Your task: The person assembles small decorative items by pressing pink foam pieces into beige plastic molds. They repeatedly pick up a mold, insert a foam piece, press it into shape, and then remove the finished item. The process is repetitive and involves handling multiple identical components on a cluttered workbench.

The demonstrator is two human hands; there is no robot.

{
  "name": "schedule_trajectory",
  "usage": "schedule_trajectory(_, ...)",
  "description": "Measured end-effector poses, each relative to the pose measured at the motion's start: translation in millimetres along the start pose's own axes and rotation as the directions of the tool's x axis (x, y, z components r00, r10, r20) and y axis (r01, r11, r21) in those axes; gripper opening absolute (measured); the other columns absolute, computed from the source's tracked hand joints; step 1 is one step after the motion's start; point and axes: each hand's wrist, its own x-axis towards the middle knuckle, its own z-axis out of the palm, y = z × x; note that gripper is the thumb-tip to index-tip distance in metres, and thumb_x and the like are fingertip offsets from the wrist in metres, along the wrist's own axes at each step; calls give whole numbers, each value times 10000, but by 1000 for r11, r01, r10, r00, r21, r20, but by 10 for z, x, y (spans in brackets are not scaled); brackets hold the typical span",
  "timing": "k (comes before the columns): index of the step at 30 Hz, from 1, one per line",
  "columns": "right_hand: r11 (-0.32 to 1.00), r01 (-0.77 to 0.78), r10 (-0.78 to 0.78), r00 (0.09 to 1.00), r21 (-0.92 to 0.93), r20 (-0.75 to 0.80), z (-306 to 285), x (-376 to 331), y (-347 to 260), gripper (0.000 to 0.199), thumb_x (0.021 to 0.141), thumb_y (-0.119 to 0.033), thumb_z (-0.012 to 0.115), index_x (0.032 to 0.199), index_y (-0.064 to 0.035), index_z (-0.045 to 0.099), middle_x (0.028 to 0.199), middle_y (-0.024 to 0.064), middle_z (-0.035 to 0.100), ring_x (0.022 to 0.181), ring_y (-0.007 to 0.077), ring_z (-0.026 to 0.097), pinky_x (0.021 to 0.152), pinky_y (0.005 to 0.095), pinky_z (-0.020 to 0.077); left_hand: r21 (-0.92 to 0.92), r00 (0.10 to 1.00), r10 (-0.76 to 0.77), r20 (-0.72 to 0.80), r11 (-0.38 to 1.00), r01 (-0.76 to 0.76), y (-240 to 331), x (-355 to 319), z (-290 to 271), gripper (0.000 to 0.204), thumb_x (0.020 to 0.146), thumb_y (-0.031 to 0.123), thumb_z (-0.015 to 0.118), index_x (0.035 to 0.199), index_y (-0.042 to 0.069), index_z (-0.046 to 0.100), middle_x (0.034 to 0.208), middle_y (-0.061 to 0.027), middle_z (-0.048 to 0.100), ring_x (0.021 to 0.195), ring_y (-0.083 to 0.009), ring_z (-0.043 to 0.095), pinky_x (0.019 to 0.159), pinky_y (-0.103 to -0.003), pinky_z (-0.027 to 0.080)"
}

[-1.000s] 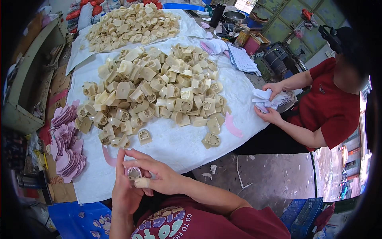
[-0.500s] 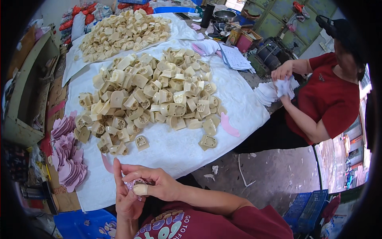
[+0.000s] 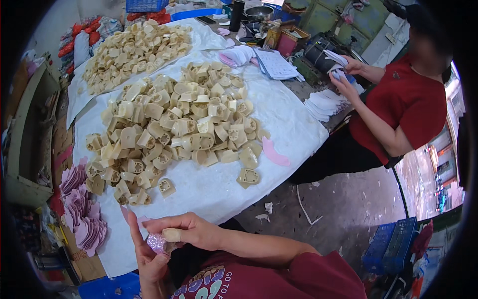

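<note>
Both my hands meet at the table's near edge around a small shoe heel with a pink glitter covering. My left hand grips it from the left, thumb against its lower side and index finger stretched upward. My right hand closes on it from the right; its thumb wears a tan wrap. The fingers hide part of the piece. Just beyond my hands lies a thin pink strip. A large heap of cream plastic shoe heels covers the middle of the table, and a single heel sits close to my hands.
Stacked pink cut pieces lie at the left edge of the white-covered table. Another heap of heels is farther back. At right, a co-worker handles white sheets. A curved pink strip lies near the right edge; blue crates stand below.
The heel has turned in my fingers, so more of its glitter surface shows. My view has shifted slightly. The co-worker's hands have moved up off the white pile, holding some sheets.
</note>
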Motion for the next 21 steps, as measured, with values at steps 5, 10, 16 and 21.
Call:
schedule_trajectory(5, 959, -184, 245, 920, 216, -306, -272, -171, 52, 345, 941, -262, 584, 1204, -42, 615, 1084, 58, 645, 954, 112, 612, 795, 267, 512, 814, 828, 20, 561, 173, -555, 175, 254, -158, 1009, 681, -35, 734, 1490, 127, 152, 1242, -158, 586, 1031, -334, 594, 849, -417, 506)
schedule_trajectory(10, 938, -301, 240, 921, -171, -307, -258, -296, -68, 268, 926, -223, 603, 1087, -19, 667, 933, 45, 673, 788, 73, 614, 655, 233, 515, 749, 748, -20, 663, 32, -662, 106, 300, -60, 847, 609, -24, 754, 1363, 47, 376, 1155, -169, 596, 922, -355, 583, 804, -408, 491)
schedule_trajectory(16, 912, -180, 113, 974, -368, -198, -277, -334, -107, 230, 903, -195, 607, 1023, -16, 688, 819, 12, 675, 707, 54, 582, 616, 226, 479, 827, 825, -84, 558, -22, -562, 202, 265, -36, 630, 570, 54, 795, 1158, 14, 574, 916, -135, 588, 815, -306, 567, 693, -397, 471)
schedule_trajectory(21, 725, -43, -120, 975, -687, -188, -229, -224, -134, 216, 886, -143, 597, 1029, -3, 677, 854, 49, 688, 725, 78, 595, 654, 254, 491, 855, 854, 70, 515, -110, -506, 136, 282, 33, 604, 538, 56, 795, 1107, 8, 601, 795, -111, 550, 699, -282, 545, 609, -395, 440)
